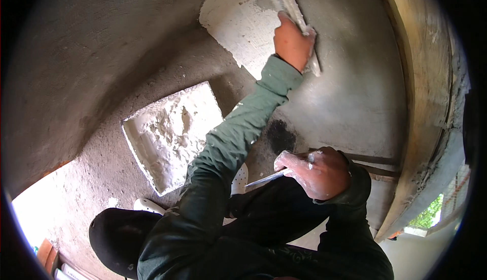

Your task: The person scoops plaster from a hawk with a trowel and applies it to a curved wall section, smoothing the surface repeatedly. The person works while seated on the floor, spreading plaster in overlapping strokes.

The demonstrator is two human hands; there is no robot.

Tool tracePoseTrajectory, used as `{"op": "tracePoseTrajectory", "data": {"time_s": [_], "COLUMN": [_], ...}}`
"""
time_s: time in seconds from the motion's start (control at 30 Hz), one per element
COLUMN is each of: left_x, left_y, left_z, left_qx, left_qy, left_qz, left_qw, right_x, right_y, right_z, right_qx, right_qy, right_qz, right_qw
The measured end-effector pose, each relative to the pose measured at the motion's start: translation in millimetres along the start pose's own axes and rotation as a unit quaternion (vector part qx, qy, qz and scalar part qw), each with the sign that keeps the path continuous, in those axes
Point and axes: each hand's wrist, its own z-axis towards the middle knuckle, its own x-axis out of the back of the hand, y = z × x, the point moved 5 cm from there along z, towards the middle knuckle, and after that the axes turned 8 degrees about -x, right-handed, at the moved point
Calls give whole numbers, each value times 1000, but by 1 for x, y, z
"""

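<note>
My left arm reaches up and across to the grey wall [350, 92]. My left hand [294, 44] is closed around a plastering trowel [289, 5], its long blade smeared white and lying against or very close to the wall. Beside it a patch of white plaster [236, 29] with a ragged edge covers part of the wall. Lower and to the right, my right hand [324, 173], spotted with plaster, grips a thin flat-bladed scraper [269, 179]. Its blade points left and shows nearly edge-on; the handle is mostly hidden in the fist.
On the rough floor stands a square tray [138, 150] of lumpy white plaster, left of my left forearm. White shoes [148, 205] and my dark-clad knees are below it. A dark patch [280, 137] marks the wall's foot. A wooden frame [423, 77] borders the right side.
</note>
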Motion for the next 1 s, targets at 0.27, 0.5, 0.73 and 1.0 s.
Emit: {"op": "tracePoseTrajectory", "data": {"time_s": [0.27,0.5,0.73,1.0], "left_x": [72,93,23,86], "left_y": [-73,-191,-22,-65], "left_z": [-17,31,48,30], "left_qx": [9,-55,-73,14], "left_qy": [87,109,45,15], "left_qz": [-16,107,9,-192], "left_qw": [996,987,996,981], "right_x": [4,1,3,46], "right_y": [-2,-3,2,13], "right_z": [5,1,2,10], "right_qx": [17,52,27,-35], "right_qy": [27,69,64,69], "right_qz": [-1,22,-7,92], "right_qw": [999,996,998,993]}}
